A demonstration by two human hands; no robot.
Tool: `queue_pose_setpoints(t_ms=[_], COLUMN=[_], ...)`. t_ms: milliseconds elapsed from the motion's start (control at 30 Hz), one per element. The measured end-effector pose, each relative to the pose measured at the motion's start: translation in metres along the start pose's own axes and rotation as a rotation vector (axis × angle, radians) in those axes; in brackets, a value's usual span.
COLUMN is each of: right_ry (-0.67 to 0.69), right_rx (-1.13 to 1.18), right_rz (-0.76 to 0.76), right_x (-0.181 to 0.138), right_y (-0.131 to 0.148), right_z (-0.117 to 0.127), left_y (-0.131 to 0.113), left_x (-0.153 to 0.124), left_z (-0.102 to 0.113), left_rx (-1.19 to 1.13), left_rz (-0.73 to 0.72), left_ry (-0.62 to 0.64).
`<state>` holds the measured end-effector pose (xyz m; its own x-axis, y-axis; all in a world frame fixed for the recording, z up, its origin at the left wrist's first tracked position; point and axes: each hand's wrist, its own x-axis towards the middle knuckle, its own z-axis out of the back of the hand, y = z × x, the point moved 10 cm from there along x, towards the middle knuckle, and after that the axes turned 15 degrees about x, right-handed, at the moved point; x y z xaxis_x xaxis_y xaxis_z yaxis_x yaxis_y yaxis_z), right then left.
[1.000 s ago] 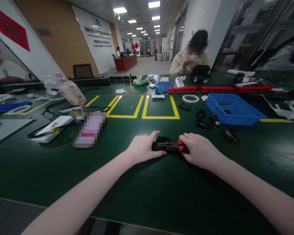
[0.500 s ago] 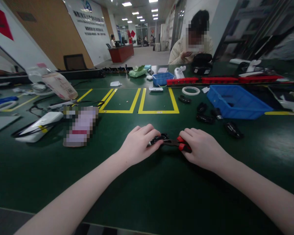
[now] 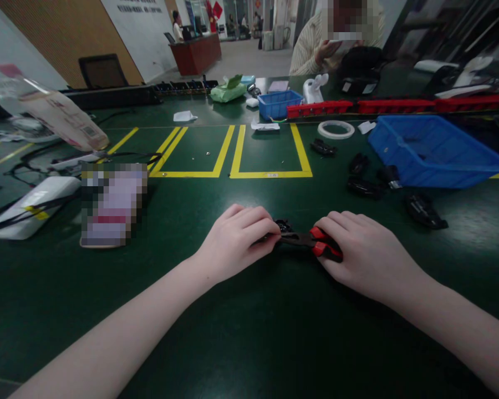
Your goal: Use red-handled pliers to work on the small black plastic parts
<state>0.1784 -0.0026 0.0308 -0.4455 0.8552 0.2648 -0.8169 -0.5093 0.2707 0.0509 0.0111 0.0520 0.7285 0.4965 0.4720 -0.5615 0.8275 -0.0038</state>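
Observation:
My right hand (image 3: pixel 357 252) is closed around the red-and-black handles of a pair of pliers (image 3: pixel 297 238). The jaws point left and reach the fingertips of my left hand (image 3: pixel 241 238). Those fingers are pinched on a small black part (image 3: pixel 283 225), mostly hidden behind them; its exact kind I cannot make out. Whether the jaws grip the part or only touch it is unclear. Both hands are low over the dark green table (image 3: pixel 249 310). Right of my hands lie several shiny black pieces, one of them a curved black piece (image 3: pixel 424 211).
A large blue bin (image 3: pixel 436 160) stands at the right, near a white ring (image 3: pixel 336 130). Yellow tape (image 3: pixel 270 174) marks rectangles ahead. On the left are a phone (image 3: pixel 114 205), a white box (image 3: pixel 37 208) with cables and a tilted bottle (image 3: pixel 62 113). Across the table sits a person (image 3: pixel 311 47).
The view has tipped downward and moved closer to the table. My left fingertips have closed further over the black part. The pliers remain in my right hand, with their jaws at the left fingertips.

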Motion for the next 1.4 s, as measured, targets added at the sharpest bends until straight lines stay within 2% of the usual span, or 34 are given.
queue_pose_setpoints(t_ms=[267,867,1133,1233,1400], right_ry=[0.021,0.051,0.147,0.166,0.163], right_rx=[0.094,0.137,0.167,0.195,0.22], right_rz=[-0.079,-0.176,-0.259,-0.303,-0.294], right_x=[-0.007,-0.007,-0.008,-0.009,-0.007], right_y=[-0.017,-0.022,-0.028,-0.033,-0.032], right_z=[0.005,0.004,-0.003,-0.005,-0.004], left_y=[0.013,0.008,0.009,0.015,0.02], left_x=[-0.001,0.0,-0.001,-0.003,-0.007], left_z=[-0.006,-0.004,-0.006,-0.012,-0.032], left_rx=[-0.039,-0.077,-0.024,-0.057,-0.023], left_rz=[0.086,0.115,0.097,0.141,0.227], left_ry=[0.096,0.033,0.068,0.13,0.308])
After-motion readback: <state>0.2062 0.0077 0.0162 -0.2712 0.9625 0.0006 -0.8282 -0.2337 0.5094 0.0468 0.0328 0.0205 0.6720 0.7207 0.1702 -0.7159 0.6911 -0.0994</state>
